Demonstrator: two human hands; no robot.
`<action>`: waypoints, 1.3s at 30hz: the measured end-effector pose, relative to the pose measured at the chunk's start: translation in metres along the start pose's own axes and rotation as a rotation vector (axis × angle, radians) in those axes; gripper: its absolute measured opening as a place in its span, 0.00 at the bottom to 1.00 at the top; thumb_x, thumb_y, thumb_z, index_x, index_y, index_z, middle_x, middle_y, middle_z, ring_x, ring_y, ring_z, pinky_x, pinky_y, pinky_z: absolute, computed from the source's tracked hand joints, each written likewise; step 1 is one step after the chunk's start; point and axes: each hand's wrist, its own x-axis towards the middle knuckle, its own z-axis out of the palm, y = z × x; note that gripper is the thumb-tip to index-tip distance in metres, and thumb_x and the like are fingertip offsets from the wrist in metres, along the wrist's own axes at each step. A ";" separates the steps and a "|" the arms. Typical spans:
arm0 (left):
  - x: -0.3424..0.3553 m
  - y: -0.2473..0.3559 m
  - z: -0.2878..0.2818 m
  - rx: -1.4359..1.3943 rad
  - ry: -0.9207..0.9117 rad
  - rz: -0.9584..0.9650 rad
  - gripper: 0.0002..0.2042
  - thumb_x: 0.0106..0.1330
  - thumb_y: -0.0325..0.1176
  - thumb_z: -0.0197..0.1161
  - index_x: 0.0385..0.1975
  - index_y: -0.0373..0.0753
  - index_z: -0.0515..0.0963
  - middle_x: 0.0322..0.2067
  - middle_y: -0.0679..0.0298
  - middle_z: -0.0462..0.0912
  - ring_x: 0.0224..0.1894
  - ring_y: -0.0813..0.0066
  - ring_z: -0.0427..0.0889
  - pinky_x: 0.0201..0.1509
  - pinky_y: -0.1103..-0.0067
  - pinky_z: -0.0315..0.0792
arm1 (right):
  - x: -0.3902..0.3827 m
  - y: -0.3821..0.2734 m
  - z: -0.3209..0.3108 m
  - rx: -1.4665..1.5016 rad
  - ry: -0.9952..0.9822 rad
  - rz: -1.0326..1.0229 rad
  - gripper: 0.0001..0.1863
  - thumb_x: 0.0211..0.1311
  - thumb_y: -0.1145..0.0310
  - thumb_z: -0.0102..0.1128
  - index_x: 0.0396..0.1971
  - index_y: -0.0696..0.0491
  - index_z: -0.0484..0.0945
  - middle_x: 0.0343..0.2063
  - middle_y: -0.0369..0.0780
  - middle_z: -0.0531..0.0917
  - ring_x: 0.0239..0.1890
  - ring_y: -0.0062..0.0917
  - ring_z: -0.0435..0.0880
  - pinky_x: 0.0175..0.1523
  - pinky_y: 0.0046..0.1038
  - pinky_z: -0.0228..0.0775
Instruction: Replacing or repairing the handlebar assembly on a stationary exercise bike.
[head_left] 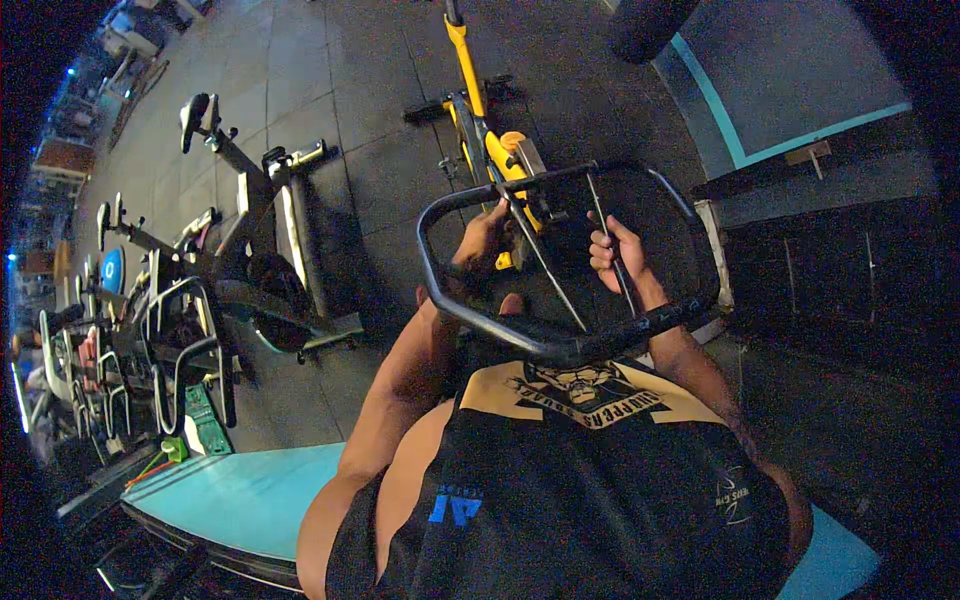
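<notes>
A dark gym floor (370,70) holds a yellow machine (468,75); a black looped frame (490,325) is before the chest. The right hand (624,250) curls around its dark rod (628,288); the left hand (484,236) has an unclear hold. Even grips should steady it.

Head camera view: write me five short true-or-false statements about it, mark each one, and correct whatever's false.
1. The right hand is closed around a rod inside the black frame. True.
2. The black frame is a perfect circle. False: it has straight sides and rounded corners.
3. The left hand wears a white glove. False: it is bare.
4. A light blue pad shows to the left of the person's torso. True.
5. The yellow machine stands left of the nearest exercise bike in the picture. False: it stands to the right of it.
</notes>
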 end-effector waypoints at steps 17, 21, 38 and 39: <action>0.036 -0.028 -0.024 0.077 0.045 0.220 0.17 0.63 0.51 0.57 0.30 0.42 0.77 0.15 0.76 0.67 0.14 0.85 0.61 0.16 0.83 0.52 | -0.004 -0.007 0.014 -0.061 0.056 0.080 0.16 0.69 0.54 0.42 0.47 0.47 0.69 0.16 0.28 0.63 0.14 0.11 0.60 0.16 0.14 0.54; 0.047 -0.029 -0.026 0.154 0.040 0.307 0.17 0.62 0.51 0.58 0.26 0.41 0.78 0.16 0.74 0.69 0.15 0.85 0.66 0.19 0.84 0.56 | -0.006 -0.007 0.009 -0.074 0.057 0.071 0.15 0.69 0.54 0.42 0.47 0.47 0.69 0.16 0.28 0.63 0.14 0.11 0.60 0.16 0.14 0.54; 0.067 -0.064 -0.047 0.407 0.082 0.504 0.29 0.67 0.53 0.46 0.54 0.32 0.67 0.43 0.55 0.76 0.47 0.65 0.72 0.55 0.74 0.62 | 0.008 -0.006 -0.002 -0.015 -0.071 0.118 0.17 0.68 0.54 0.43 0.46 0.49 0.71 0.13 0.30 0.66 0.13 0.14 0.63 0.16 0.16 0.57; 0.051 -0.052 -0.007 0.574 0.097 0.601 0.29 0.67 0.53 0.46 0.55 0.32 0.67 0.43 0.54 0.76 0.47 0.65 0.73 0.55 0.74 0.63 | -0.004 -0.013 -0.019 0.059 -0.032 0.066 0.18 0.67 0.52 0.43 0.46 0.49 0.71 0.13 0.30 0.65 0.13 0.14 0.63 0.16 0.17 0.57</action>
